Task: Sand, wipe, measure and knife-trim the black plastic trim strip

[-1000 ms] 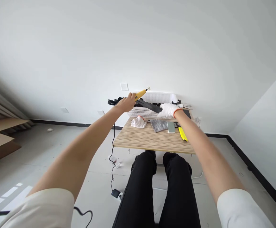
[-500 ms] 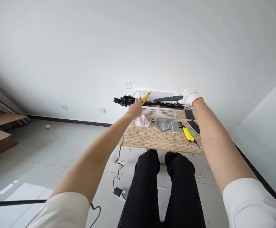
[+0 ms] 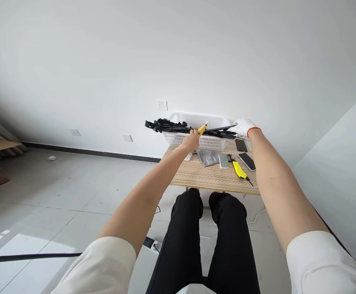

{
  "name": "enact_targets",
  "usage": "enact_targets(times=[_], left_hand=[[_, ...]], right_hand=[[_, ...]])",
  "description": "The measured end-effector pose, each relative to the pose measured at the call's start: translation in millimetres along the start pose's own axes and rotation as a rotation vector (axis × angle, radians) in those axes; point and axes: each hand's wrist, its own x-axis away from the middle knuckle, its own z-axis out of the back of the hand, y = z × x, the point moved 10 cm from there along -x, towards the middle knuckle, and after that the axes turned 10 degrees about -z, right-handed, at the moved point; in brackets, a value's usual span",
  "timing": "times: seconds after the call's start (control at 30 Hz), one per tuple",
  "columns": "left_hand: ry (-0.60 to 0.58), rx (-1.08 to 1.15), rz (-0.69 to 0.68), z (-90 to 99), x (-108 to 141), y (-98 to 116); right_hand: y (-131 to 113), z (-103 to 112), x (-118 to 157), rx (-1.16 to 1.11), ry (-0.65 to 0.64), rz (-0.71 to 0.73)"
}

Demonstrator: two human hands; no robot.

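My bare left hand (image 3: 192, 141) grips a yellow pen-shaped tool (image 3: 201, 129), its pale tip pointing up and right in front of the white plastic basket (image 3: 210, 142). My right hand (image 3: 243, 126), in a white knit glove with an orange cuff, holds one end of a long flat black strip (image 3: 219, 130) that lies level across the basket's top. The tool's tip sits close to the strip's left end. More black parts (image 3: 162, 124) stick out over the basket's left rim.
On the small wooden table (image 3: 196, 177) lie a white glove (image 3: 189, 155), a grey cloth (image 3: 208, 157), a grey block (image 3: 223, 160), a yellow utility knife (image 3: 238, 169) and two phones (image 3: 245, 161). My black-trousered legs are under the table; a power strip (image 3: 152, 244) and cables lie on the floor.
My left hand carried the yellow tool rightward toward the strip's end. The right hand lifted the black strip from in front of the basket, swung it level, then lowered it slightly onto the basket's top.
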Motion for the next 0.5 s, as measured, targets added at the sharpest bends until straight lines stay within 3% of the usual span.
enact_targets(times=[0.1,0.23,0.5], left_hand=[[-0.024,0.015,-0.032,-3.5,-1,10],[-0.042,0.02,-0.051,-3.7,2,20],[-0.065,0.082,0.016,-5.4,2,24]], right_hand=[[4,0,8,-0.069,-0.052,-0.011],[12,1,12,-0.136,-0.029,-0.032],[18,3,21,-0.141,-0.021,-0.043]])
